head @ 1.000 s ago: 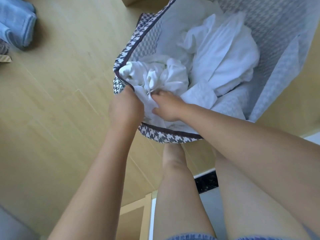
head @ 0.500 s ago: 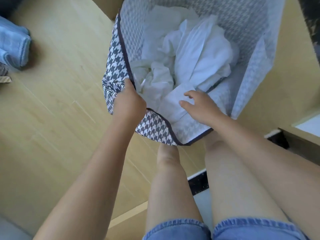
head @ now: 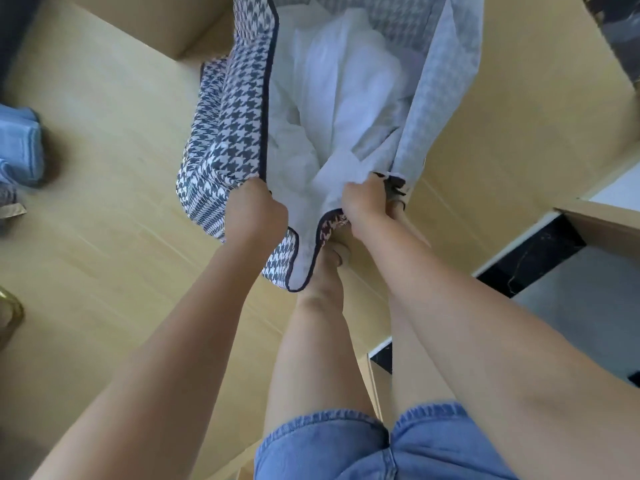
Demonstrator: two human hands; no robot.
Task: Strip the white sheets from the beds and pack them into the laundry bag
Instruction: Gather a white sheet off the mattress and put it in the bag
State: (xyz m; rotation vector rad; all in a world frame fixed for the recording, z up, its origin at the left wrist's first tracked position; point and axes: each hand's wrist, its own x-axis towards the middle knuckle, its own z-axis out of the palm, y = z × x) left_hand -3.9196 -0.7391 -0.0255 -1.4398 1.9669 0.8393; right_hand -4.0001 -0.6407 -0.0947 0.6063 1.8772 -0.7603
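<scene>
A houndstooth laundry bag (head: 228, 119) with a dark rim stands open on the wooden floor in front of me. Crumpled white sheets (head: 339, 98) lie inside it. My left hand (head: 254, 213) grips the bag's near-left rim in a fist. My right hand (head: 365, 199) grips the near-right rim, fingers curled over the fabric. The stretch of rim between my hands sags down towards my legs. The bottom of the bag is hidden under the sheets.
Folded blue fabric (head: 20, 147) lies on the floor at the far left. A wooden furniture edge (head: 162, 32) sits behind the bag. At the right are a wooden ledge (head: 602, 220) and a dark gap (head: 533, 258). My bare legs stand just below the bag.
My right hand left the sheets inside the bag and took hold of the near-right rim. The left hand kept its grip. The bag's mouth is now pulled up and narrower.
</scene>
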